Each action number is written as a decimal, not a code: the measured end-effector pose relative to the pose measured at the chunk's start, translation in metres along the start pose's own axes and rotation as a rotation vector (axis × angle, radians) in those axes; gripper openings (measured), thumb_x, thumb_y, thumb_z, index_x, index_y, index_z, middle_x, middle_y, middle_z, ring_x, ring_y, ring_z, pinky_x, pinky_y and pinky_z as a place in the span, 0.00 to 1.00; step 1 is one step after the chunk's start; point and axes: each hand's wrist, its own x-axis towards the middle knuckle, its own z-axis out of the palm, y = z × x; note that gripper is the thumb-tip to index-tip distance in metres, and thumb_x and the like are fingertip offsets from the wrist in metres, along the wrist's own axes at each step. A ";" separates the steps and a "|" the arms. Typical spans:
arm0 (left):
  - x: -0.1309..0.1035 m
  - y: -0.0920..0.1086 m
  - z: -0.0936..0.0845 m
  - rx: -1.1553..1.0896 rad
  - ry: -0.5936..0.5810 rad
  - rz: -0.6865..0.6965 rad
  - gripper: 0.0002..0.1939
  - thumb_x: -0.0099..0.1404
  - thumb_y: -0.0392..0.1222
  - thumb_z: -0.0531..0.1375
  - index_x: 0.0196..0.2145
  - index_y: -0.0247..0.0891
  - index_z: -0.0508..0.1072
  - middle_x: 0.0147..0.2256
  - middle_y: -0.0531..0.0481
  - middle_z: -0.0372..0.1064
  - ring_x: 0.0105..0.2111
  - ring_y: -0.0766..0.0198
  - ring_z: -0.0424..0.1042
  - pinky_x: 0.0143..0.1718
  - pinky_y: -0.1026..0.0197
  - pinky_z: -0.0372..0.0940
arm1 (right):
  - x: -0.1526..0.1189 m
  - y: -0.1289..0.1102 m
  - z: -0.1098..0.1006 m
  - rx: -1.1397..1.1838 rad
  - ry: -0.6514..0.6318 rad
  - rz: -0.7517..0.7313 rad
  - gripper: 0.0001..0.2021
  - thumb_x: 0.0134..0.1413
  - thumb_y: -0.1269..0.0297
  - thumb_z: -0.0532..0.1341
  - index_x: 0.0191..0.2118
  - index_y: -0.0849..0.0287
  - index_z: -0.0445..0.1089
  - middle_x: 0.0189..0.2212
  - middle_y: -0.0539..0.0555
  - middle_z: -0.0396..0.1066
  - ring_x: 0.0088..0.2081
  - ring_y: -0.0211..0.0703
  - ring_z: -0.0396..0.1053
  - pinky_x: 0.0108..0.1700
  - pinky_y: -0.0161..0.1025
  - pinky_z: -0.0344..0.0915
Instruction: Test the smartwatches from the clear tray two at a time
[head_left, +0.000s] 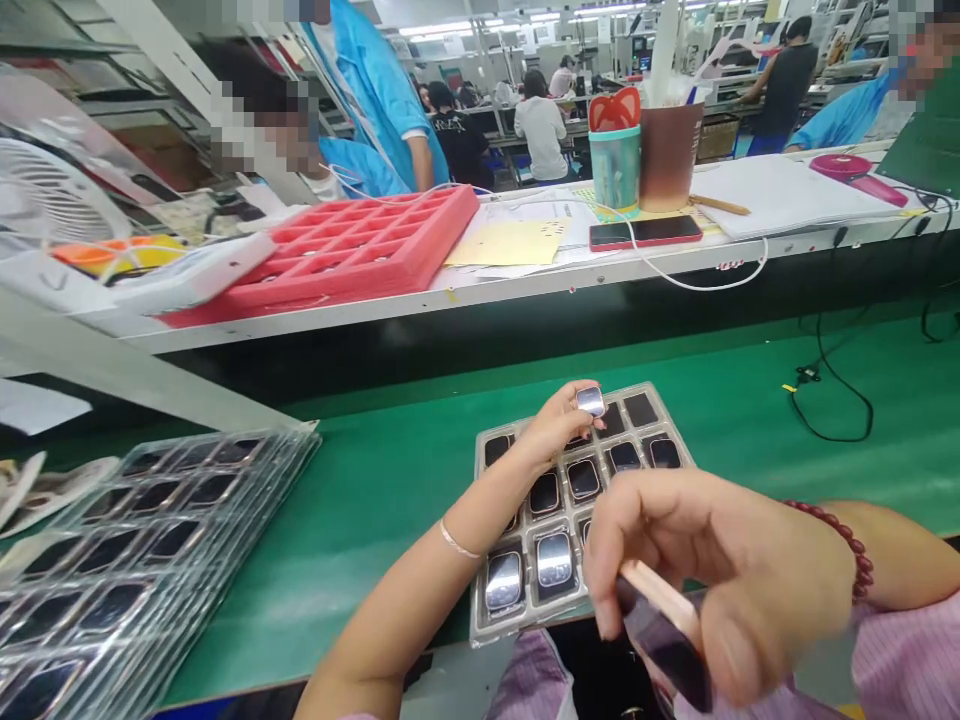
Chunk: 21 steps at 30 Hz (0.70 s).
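Observation:
My left hand (562, 425) is closed in a pinch on a smartwatch body (590, 402), small and square with rounded corners, over the far side of a clear plastic tray (478, 628). Close to the camera, my right hand (720, 570) grips another smartwatch body (664, 630) between thumb and fingers; it is tilted, with a rose-gold edge and dark glossy face. Dark-faced watch bodies (583, 480) sit in the tray's pockets, and two near ones (555, 557) reflect light. My right hand and left forearm hide part of the tray.
Stacked clear trays (285, 480) with watch bodies stand at left on the green bench mat (375, 500). A black cable (832, 438) lies at right. The raised shelf holds a red foam tray (360, 235), phone (645, 233) and cups (667, 150). Co-workers (379, 100) are beyond.

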 end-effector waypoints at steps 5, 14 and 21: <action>-0.001 -0.019 0.003 0.075 -0.037 0.037 0.28 0.48 0.33 0.65 0.49 0.36 0.68 0.34 0.51 0.75 0.27 0.67 0.75 0.25 0.67 0.61 | -0.009 -0.005 0.010 0.016 0.058 0.116 0.27 0.45 0.57 0.81 0.46 0.60 0.71 0.39 0.52 0.72 0.34 0.31 0.70 0.35 0.28 0.69; -0.003 -0.009 0.002 0.084 0.061 0.201 0.17 0.51 0.36 0.66 0.41 0.38 0.71 0.33 0.53 0.74 0.29 0.67 0.72 0.33 0.63 0.68 | 0.018 0.003 -0.104 -0.329 0.412 -0.232 0.22 0.60 0.51 0.70 0.55 0.57 0.71 0.49 0.59 0.78 0.38 0.41 0.80 0.33 0.33 0.78; -0.004 -0.012 -0.001 0.084 0.057 0.195 0.26 0.49 0.29 0.61 0.47 0.38 0.70 0.37 0.52 0.75 0.33 0.66 0.74 0.38 0.63 0.69 | 0.027 0.018 -0.181 -0.466 0.641 -0.124 0.20 0.53 0.72 0.69 0.53 0.57 0.71 0.47 0.58 0.81 0.34 0.38 0.81 0.33 0.32 0.80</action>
